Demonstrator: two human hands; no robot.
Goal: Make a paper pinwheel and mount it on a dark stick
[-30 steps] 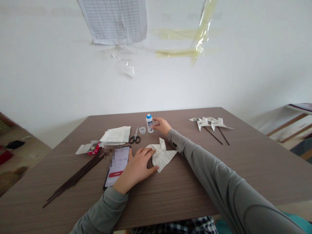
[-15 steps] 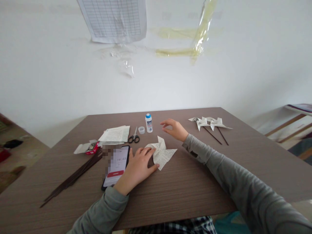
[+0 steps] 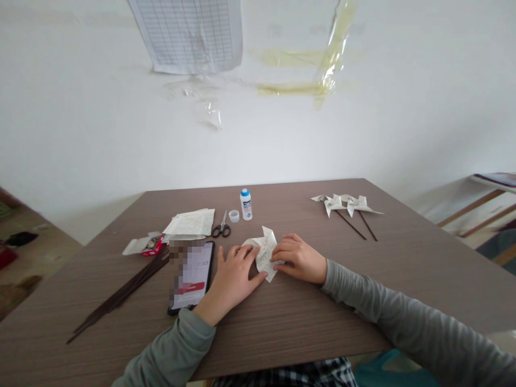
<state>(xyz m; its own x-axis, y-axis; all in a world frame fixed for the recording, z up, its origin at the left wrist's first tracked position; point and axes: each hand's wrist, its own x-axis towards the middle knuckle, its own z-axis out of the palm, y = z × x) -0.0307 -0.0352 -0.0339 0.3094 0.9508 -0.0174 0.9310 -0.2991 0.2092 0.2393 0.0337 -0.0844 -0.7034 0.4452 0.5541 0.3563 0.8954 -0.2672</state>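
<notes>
L hand [image 3: 233,274] lies flat, fingers spread, palm down on the left part of the folded newsprint pinwheel [image 3: 264,252], pinning it to the counter [image 3: 306,317]; not gripping, just pressing. R hand [image 3: 299,258] rests on the right part of the same paper, fingers bent, tips on the sheet; can't tell if it pinches a flap or only presses. Pinwheel sits at counter centre, just in front of the person, between both hands, one flap curled up at the back. Print on it too small to read.

Phone [image 3: 192,275] lies just left of L hand, touching the wrist side; screen lit, shows digits ending "03" plus a red bar, upper part blurred out. Bundle of thin dark sticks [image 3: 121,298] runs diagonally left of phone. Small red/white box [image 3: 145,245] open, behind the sticks. Stack of newsprint sheets [image 3: 191,222] behind phone, text unreadable. Scissors [image 3: 222,226] w/ black handles just right of the sheets. Clear cap [image 3: 234,215] next, then white glue bottle [image 3: 245,204], blue top, upright, blue label, wording not legible. Two finished paper pinwheels [image 3: 342,203] on dark sticks lie far right at the back, well apart from hands. Gridded sheet [image 3: 189,32] taped on wall [image 3: 80,123], entries unreadable; yellowed tape strips [image 3: 314,80] beside it.
</notes>
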